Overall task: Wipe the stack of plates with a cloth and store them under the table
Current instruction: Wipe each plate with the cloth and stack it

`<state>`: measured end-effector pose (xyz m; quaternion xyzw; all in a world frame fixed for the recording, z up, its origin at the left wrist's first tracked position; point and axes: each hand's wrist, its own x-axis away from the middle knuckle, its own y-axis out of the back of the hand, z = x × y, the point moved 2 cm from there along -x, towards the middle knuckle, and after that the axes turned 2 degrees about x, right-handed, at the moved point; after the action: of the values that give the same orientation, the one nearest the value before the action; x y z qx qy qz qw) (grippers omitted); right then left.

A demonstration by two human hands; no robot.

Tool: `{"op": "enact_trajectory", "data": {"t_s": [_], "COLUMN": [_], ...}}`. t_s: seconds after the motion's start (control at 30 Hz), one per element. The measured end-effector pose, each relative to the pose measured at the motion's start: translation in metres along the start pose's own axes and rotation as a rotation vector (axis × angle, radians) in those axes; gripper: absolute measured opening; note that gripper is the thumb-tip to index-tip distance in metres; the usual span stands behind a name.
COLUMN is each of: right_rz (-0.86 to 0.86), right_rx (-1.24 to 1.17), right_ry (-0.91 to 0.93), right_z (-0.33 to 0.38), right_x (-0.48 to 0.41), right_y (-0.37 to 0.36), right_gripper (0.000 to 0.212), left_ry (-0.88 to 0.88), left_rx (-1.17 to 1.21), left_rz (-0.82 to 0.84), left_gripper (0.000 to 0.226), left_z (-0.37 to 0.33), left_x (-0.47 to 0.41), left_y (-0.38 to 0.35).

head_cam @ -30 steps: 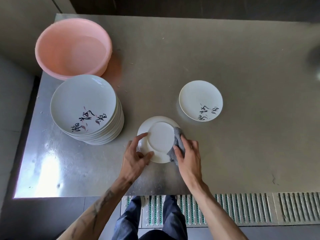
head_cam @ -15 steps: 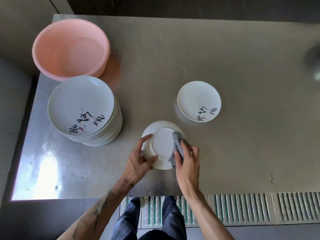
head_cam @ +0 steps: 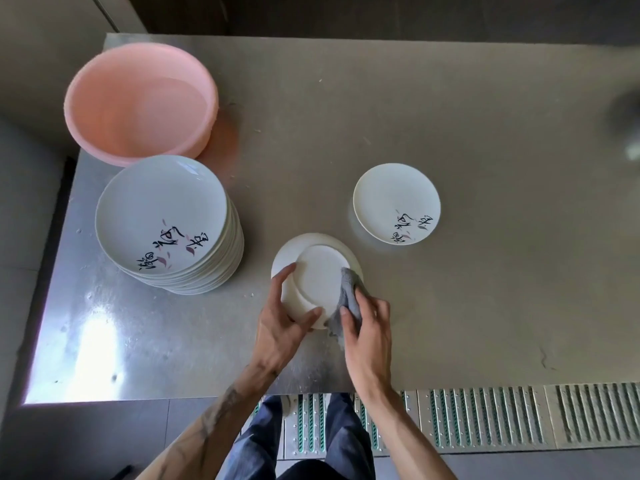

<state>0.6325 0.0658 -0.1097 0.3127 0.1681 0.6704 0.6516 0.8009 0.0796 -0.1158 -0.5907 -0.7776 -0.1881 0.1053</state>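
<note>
1. Over the last second the crumpled grey cloth [head_cam: 346,292] has been slid only slightly along the near right rim of the upturned white ceramic plate [head_cam: 320,271]. The underside wipe is judged unfinished.
2. The plate is gripped at its left edge by the left hand [head_cam: 282,327], thumb and fingers curled round the rim. The cloth is pinched under the right hand [head_cam: 369,330].
3. The plate is held over the near edge of the steel tabletop [head_cam: 485,306], between the stack of white inscribed plates [head_cam: 162,220] at left and a single face-up plate [head_cam: 396,202] farther right.
4. In the round pink plastic basin [head_cam: 138,102], far left, shallow clear water seems to lie. No plates are in it.
</note>
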Motion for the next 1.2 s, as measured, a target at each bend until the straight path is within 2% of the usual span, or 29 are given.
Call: {"op": "enact_trajectory", "data": {"t_s": [0.1, 0.17, 0.23, 0.3, 0.37, 0.53, 0.63, 0.73, 0.93, 1.0, 1.13, 1.2], "right_rz": [0.015, 0.042, 0.044, 0.022, 0.010, 0.043, 0.020, 0.002, 0.028, 0.023, 0.000, 0.007], "right_rx": [0.035, 0.057, 0.046, 0.044, 0.053, 0.067, 0.050, 0.031, 0.041, 0.042, 0.049, 0.046], "right_ry": [-0.022, -0.024, -0.006, 0.001, 0.003, -0.017, -0.020, 0.002, -0.021, -0.008, 0.002, 0.005], "right_z": [-0.005, -0.004, 0.000, 0.001, -0.002, -0.005, 0.001, 0.002, -0.003, 0.001, 0.000, -0.002], "right_x": [-0.021, -0.028, -0.018, -0.002, 0.004, -0.024, -0.009, 0.014, -0.020, -0.010, 0.014, 0.005], "right_y": [0.010, 0.013, 0.009, 0.004, 0.004, 0.015, 0.007, 0.000, 0.012, 0.007, -0.001, 0.004], "right_gripper": [0.044, 0.044, 0.046, 0.046, 0.045, 0.047, 0.047, 0.048, 0.045, 0.045, 0.045, 0.045], "left_ry": [0.014, 0.000, 0.006, 0.039, 0.052, 0.039, 0.028, 0.006, 0.001, -0.004, 0.018, -0.003], "left_rx": [-0.029, -0.048, -0.014, 0.040, 0.035, -0.041, -0.059, -0.047, -0.101, -0.101, -0.138, -0.205], "left_rz": [0.017, -0.005, 0.018, 0.108, 0.172, 0.125, 0.043, 0.060, 0.041, 0.040, 0.137, 0.149], "left_gripper": [0.058, 0.055, 0.064, 0.080, 0.086, 0.066, 0.069, 0.075, 0.063, 0.068, 0.084, 0.083], "left_z": [0.000, 0.001, -0.001, 0.002, 0.008, 0.009, 0.008, 0.007, 0.003, 0.000, 0.002, 0.003], "left_x": [-0.004, -0.008, -0.007, -0.001, 0.003, -0.006, -0.007, 0.004, -0.006, -0.007, -0.001, -0.002], "left_y": [0.012, 0.019, 0.016, 0.009, 0.008, 0.023, 0.016, 0.001, 0.018, 0.016, 0.014, 0.021]}}
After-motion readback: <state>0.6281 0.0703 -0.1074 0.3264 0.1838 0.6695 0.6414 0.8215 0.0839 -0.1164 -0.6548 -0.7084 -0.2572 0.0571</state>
